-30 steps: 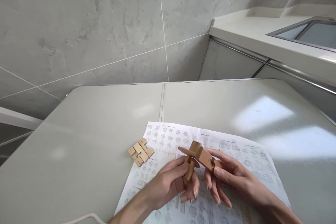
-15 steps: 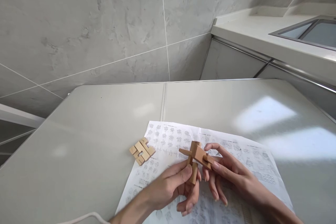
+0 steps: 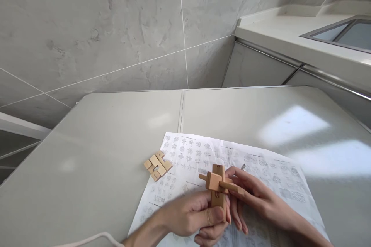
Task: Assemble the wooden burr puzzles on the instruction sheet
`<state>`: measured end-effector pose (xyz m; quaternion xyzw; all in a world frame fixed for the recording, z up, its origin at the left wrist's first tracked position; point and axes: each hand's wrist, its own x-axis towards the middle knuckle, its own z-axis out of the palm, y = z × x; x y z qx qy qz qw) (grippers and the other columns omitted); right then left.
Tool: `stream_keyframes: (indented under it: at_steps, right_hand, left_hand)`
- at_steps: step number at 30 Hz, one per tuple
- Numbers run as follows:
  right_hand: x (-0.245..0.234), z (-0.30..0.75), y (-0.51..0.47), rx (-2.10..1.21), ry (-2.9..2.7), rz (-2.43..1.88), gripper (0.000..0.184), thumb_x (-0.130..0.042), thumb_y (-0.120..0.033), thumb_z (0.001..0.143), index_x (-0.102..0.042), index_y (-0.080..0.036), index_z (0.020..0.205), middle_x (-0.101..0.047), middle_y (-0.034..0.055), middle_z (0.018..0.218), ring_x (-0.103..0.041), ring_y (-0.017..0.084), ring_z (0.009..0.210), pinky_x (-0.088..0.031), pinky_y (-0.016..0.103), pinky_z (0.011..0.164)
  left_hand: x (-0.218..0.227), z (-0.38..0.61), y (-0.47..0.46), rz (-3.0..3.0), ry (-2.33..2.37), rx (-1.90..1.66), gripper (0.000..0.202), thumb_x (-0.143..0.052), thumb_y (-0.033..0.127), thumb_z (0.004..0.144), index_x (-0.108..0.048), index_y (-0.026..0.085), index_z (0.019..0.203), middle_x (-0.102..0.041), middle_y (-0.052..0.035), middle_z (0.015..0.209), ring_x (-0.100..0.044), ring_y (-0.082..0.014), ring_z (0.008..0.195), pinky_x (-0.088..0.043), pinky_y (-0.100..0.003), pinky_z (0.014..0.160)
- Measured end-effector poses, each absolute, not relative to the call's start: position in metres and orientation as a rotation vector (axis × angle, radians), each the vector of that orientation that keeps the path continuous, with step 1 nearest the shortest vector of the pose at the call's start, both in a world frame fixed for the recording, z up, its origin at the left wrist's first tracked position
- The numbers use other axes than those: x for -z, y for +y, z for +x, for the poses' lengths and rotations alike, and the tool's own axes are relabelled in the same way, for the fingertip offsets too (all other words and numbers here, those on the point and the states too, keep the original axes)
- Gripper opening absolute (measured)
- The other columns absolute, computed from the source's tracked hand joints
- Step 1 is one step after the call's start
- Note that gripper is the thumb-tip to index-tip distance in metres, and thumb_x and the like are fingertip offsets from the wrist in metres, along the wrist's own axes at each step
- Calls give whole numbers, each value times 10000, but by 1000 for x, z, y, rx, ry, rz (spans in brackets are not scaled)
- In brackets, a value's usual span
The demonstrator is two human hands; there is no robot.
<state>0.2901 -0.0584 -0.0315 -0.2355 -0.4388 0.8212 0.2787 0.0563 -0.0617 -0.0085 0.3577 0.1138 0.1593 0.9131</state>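
The left hand (image 3: 193, 214) pinches the brown cross-shaped wooden assembly (image 3: 213, 181) low, likely steadying it; the right hand (image 3: 259, 195) has an unclear grip.

Bars (image 3: 213, 181): brown wood, fitted crosswise into one cluster; one near upright, narrower ends projecting toward both sides. Position: raised above the sheet (image 3: 185, 175).
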Motion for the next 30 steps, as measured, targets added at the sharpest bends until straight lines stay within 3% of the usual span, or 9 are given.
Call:
stream_keyframes:
  at_steps: [8, 15, 19, 26, 30]
  right_hand:
    - [36, 289, -60, -2207, -1198, -685, 279, -522, -505, 1142, -494, -230, 1102, -760, 27, 818, -699, 126, 506, -524, 210, 480]
    - [29, 291, -59, -2258, -1292, -734, 371, -520, -543, 1130, -543, -210, 967, -700, 6, 688, -646, 112, 454, -482, 195, 457]
    - [29, 291, -59, -2278, -1292, -684, 398, -532, -570, 1117, -541, -208, 953, -635, -23, 621, -603, 99, 423, -458, 173, 425]
    - [30, 294, -58, -2261, -1279, -659, 395, -570, -553, 1106, -562, -196, 937, -622, -12, 720, -565, 67, 432, -416, 165, 416]
    - [30, 296, -57, -2245, -1271, -632, 362, -561, -500, 1123, -587, -183, 950, -615, -16, 715, -553, 58, 443, -398, 158, 429]
  left_hand:
    - [14, 55, -61, 754, 206, -308, 339, -566, 513, 1113, -515, 192, 1014, -345, 121, 581, -335, -69, 428, -470, -198, 490]
    - [17, 54, -64, 718, 201, -291, 354, -590, 528, 1100, -541, 184, 1034, -328, 126, 559, -301, -75, 411, -453, -200, 453]
    - [19, 53, -62, 746, 207, -243, 435, -591, 617, 1070, -570, 185, 1025, -329, 131, 509, -284, -87, 387, -454, -227, 432]
    - [17, 53, -59, 830, 318, -232, 575, -581, 729, 1020, -623, 163, 928, -429, 96, 438, -401, -104, 336, -401, -240, 391]
    - [18, 54, -62, 806, 335, -277, 586, -586, 745, 1009, -617, 165, 937, -428, 112, 423, -383, -91, 312, -434, -235, 409]
